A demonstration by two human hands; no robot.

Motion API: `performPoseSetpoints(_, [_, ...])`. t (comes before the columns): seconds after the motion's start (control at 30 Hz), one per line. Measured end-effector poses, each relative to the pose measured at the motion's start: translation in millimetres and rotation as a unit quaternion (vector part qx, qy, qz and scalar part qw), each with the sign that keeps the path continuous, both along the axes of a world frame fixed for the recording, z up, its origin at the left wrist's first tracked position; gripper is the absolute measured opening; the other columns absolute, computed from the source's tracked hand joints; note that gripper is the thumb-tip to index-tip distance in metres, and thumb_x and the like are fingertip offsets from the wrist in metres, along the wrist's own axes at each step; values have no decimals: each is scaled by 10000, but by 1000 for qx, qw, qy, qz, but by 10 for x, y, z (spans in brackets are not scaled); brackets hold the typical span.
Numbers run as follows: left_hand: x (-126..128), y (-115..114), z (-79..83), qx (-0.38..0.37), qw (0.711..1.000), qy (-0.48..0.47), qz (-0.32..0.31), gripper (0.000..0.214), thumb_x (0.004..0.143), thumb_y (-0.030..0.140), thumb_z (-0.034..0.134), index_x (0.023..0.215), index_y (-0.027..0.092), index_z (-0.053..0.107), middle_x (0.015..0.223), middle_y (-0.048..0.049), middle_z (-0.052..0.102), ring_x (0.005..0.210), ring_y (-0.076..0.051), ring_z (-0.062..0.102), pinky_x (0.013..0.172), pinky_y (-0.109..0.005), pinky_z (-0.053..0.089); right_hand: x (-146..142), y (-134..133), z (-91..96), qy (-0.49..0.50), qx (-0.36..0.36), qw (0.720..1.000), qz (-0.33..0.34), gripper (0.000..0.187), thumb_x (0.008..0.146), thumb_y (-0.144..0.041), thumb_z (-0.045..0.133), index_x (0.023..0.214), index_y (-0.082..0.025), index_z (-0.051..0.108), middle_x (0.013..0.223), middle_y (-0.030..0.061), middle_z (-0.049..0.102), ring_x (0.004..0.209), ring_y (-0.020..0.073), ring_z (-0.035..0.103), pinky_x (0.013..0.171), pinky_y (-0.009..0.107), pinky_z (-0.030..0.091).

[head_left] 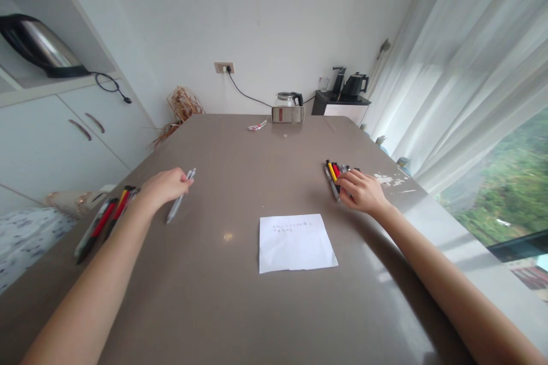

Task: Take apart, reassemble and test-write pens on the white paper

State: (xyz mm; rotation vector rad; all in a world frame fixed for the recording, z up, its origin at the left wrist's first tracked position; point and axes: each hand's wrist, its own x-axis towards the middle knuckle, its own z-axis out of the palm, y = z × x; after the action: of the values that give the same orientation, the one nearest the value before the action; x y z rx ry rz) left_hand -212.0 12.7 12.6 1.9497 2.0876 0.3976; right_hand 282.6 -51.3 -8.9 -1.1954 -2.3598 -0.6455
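Observation:
My left hand [166, 187] is at the left of the table, its fingers closed on the upper part of a clear-barrelled pen [174, 210]. The pen slants down toward me, its lower end near the tabletop. Beside my left forearm lies a group of red, yellow, black and white pens [103, 219], partly hidden by the arm. On the right, my right hand [363, 189] curls its fingers over a row of pens [331, 171], yellow, red, black and grey. The hand covers part of that row. A white sheet of paper [295, 245] with handwriting lies between my hands.
At the table's [240, 171] far edge stand a glass pot [286, 99] and a box-like metallic object [288, 115], with a small crumpled wrapper [257, 125] beside them. White scraps or marks [390, 180] lie past my right hand. A curtain [432, 68] hangs on the right.

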Motion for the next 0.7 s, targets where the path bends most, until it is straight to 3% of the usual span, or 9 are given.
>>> performPoseSetpoints(0.1, [458,-162,96,10,997,-58,-58,368,694,531,465,824,191,514,700,-2,631,583,-145,572,606,-254,398,-203,-58,72,48,-15,999,0,206,761,-222,420,830,-184,610,814,54,603,777,159,505,596,246,349])
performPoseSetpoints(0.17, [789,-286,125,27,986,-127,-107,354,717,527,435,851,203,489,753,1,632,586,-132,585,609,-249,418,-390,-116,137,108,-43,993,4,202,783,-254,420,812,-186,608,804,56,606,780,160,515,616,249,364])
performPoseSetpoints(0.27, [1259,-472,112,53,961,-204,-177,321,743,499,417,855,204,480,776,-5,621,618,-127,590,611,-249,438,-703,-193,207,231,-139,963,1,232,810,-318,408,840,-190,598,799,55,609,764,155,530,629,249,392])
performPoseSetpoints(0.37, [1648,-633,57,74,944,-217,-237,262,761,449,428,849,212,493,799,-10,617,656,-130,582,621,-257,447,-998,-214,186,356,-276,892,21,289,790,-414,432,929,-211,584,777,33,617,691,141,546,581,245,414])
performPoseSetpoints(0.5, [1979,-760,-17,128,928,-178,-300,173,793,363,421,854,230,513,865,-18,609,752,-145,572,665,-273,447,-1247,-165,69,517,-420,743,70,358,725,-499,474,870,-195,594,703,29,616,591,133,550,423,210,396])
performPoseSetpoints(0.57, [2033,-766,-45,148,922,-165,-318,162,795,322,432,902,236,517,927,-28,593,798,-151,566,683,-276,449,-1262,-133,20,575,-429,692,79,358,693,-506,511,800,-174,593,667,33,607,547,124,534,379,199,386])
performPoseSetpoints(0.7, [1923,-673,-114,172,918,-158,-320,232,782,277,463,1007,241,502,967,-31,564,832,-145,554,688,-272,458,-1081,-55,-47,671,-398,623,59,342,676,-485,551,745,-151,579,604,25,583,474,86,496,364,181,386])
